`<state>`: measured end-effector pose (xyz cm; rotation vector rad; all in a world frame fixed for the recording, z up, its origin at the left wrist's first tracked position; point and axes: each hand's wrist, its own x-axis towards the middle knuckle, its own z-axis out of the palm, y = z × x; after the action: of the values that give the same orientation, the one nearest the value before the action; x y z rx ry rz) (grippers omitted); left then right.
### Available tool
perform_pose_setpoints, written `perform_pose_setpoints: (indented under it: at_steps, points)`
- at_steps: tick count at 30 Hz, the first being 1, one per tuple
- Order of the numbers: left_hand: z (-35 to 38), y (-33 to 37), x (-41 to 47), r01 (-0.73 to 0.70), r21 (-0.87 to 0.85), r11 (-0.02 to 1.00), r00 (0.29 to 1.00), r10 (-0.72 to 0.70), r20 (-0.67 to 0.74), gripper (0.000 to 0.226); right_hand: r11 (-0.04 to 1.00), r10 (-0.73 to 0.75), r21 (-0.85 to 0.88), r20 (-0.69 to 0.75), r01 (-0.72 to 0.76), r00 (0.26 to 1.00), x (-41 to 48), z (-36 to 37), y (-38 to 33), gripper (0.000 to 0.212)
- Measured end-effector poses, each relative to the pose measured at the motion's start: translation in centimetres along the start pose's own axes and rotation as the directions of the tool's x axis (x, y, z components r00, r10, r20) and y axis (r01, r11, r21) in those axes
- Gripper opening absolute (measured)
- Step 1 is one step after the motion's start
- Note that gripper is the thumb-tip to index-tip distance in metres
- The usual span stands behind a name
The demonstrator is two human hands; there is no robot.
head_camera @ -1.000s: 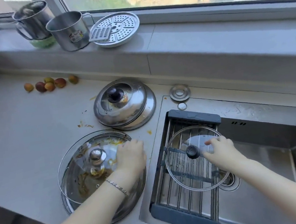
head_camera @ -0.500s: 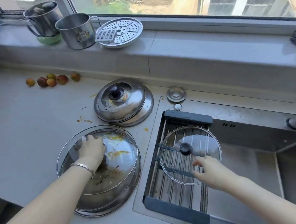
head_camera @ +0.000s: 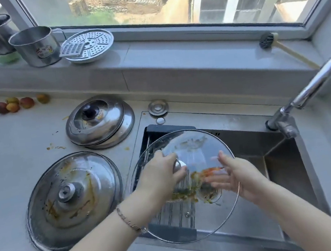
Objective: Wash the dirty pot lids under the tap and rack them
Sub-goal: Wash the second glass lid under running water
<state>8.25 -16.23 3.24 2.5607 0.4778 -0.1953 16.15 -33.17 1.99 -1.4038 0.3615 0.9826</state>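
So since half a second back, the big glass lid has come off the stack on the tabletop and it's now up over the sink, sitting tilted above the drying rack. My left hand has its fingers curled round the lid's steel knob and is carrying it. My right hand has left the rack and is at the lid's right rim with its fingers straight and spread. The fingertips show through the glass, so they're underneath it, but it's blurry and I can't tell if they actually touch. There's a bracelet on my left wrist.

The lid is properly grubby, with orange and green gunk smeared across the middle and some more near the far edge. You can see the rack bars through the glass.

To the left on the tabletop, the next dirty lid is now on top of the stack, streaked orange and sitting on a bigger steel one. Behind it are two domed steel lids, one on the other, with a black knob on top. The tap is at the sink's far right corner, and I can't see any water running.

Further out there's a handful of small fruits by the wall. Up on the windowsill are two steel mugs, a steamer plate and a dish brush.
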Motion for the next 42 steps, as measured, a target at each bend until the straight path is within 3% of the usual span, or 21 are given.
perform_pose_setpoints:
  at_steps: [3,7,10,12,14,17,21,23,25,28,30,33,35,37,40,42]
  points:
    - [1.6,4.1,0.2,-0.091,-0.071,0.993,0.996,0.091,-0.002,0.043,0.992,-0.028,0.118,-0.09,0.038,0.996,-1.9,-4.5,-1.4,0.031]
    - [3.7,8.5,-1.7,-0.346,0.028,0.938,0.938,0.346,-0.011,0.095,0.973,-0.013,0.219,-0.252,0.07,0.968,-3.9,-9.5,-2.6,0.026]
    - [6.3,9.1,-2.7,-0.436,0.184,0.881,0.898,0.44,0.019,0.108,0.954,-0.035,0.271,-0.328,0.129,0.944,-4.2,-12.1,-2.6,0.02]
    - [8.4,9.3,-2.5,-0.389,0.306,0.869,0.917,0.396,0.043,0.102,0.934,-0.03,0.321,-0.366,0.157,0.93,-3.9,-13.4,-2.5,0.018]
    - [10.2,9.8,-1.6,-0.311,0.291,0.905,0.95,0.297,0.092,0.09,0.908,-0.021,0.377,-0.394,0.182,0.919,-3.7,-14.3,-2.6,0.02]
    - [11.8,10.6,0.2,-0.296,0.22,0.93,0.948,0.314,-0.053,0.053,0.889,-0.028,0.415,-0.373,0.193,0.927,-3.5,-14.9,-2.9,0.02]
    - [12.7,10.9,2.3,-0.388,0.167,0.907,0.838,0.422,-0.347,0.055,0.884,-0.03,0.434,-0.316,0.172,0.948,-2.8,-15.9,-3.9,0.016]
    - [12.5,11.2,3.1,-0.417,0.167,0.894,0.796,0.447,-0.409,0.039,0.9,-0.014,0.416,-0.27,0.13,0.963,-2.0,-16.8,-4.6,0.011]
    - [12.5,11.5,3.9,-0.443,0.164,0.882,0.762,0.466,-0.449,0.031,0.949,0.005,0.306,-0.235,0.069,0.972,-0.7,-18.0,-5.3,0.031]
    - [12.4,12.1,4.6,-0.38,0.049,0.924,0.809,0.358,-0.467,0.038,0.998,0.033,0.064,-0.211,-0.02,0.977,1.6,-19.4,-6.0,0.052]
    - [12.3,12.2,4.7,-0.309,-0.006,0.951,0.85,0.273,-0.451,0.039,0.999,0.016,-0.043,-0.269,-0.029,0.963,3.4,-20.5,-6.3,0.057]
    - [12.0,12.3,4.9,-0.076,-0.271,0.96,0.931,-0.029,-0.364,0.045,0.991,0.003,-0.121,-0.353,-0.049,0.936,6.3,-21.5,-6.8,0.061]
    - [11.7,12.2,5.3,0.146,-0.49,0.86,0.918,-0.302,-0.257,0.045,0.98,0.007,-0.182,-0.366,-0.079,0.931,8.0,-21.6,-7.2,0.065]
    - [11.2,12.4,5.8,0.242,-0.675,0.697,0.862,-0.474,-0.181,0.043,0.962,0.004,-0.25,-0.384,-0.109,0.923,9.5,-21.4,-7.5,0.063]
    - [10.4,12.7,6.8,0.292,-0.849,0.44,0.783,-0.62,-0.052,0.033,0.953,0.006,-0.271,-0.427,-0.134,0.904,11.1,-21.3,-7.7,0.048]
    - [10.2,12.7,7.2,0.31,-0.893,0.327,0.752,-0.659,0.02,0.031,0.946,-0.013,-0.292,-0.465,-0.14,0.885,11.6,-21.3,-7.5,0.038]
